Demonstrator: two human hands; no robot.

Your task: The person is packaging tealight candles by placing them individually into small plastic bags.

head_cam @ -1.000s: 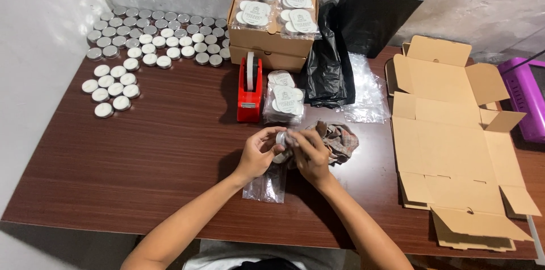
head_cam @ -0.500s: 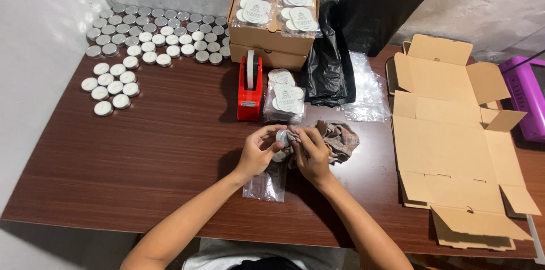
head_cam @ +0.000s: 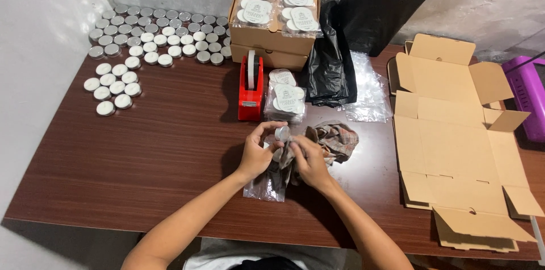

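Observation:
My left hand (head_cam: pixel 256 152) grips a small round silver tin (head_cam: pixel 281 133) above the dark wooden table (head_cam: pixel 159 151). Right beside it, my right hand (head_cam: pixel 309 159) holds part of a crumpled plaid cloth (head_cam: pixel 336 136) against the tin. A clear plastic bag (head_cam: pixel 265 185) lies on the table under both hands. The rest of the cloth trails off to the right of my right hand.
Several round tins (head_cam: pixel 153 34) fill the back left corner, with a smaller group (head_cam: pixel 112 87) nearer. A red tape dispenser (head_cam: pixel 250 87), bagged tins (head_cam: pixel 285 97), a stacked cardboard box (head_cam: pixel 272 37), black bags (head_cam: pixel 332 60) and a flattened carton (head_cam: pixel 454 145) lie around.
Both hands stay together at the same spot over the plastic bag. The fingers have shifted slightly around the tin and the cloth.

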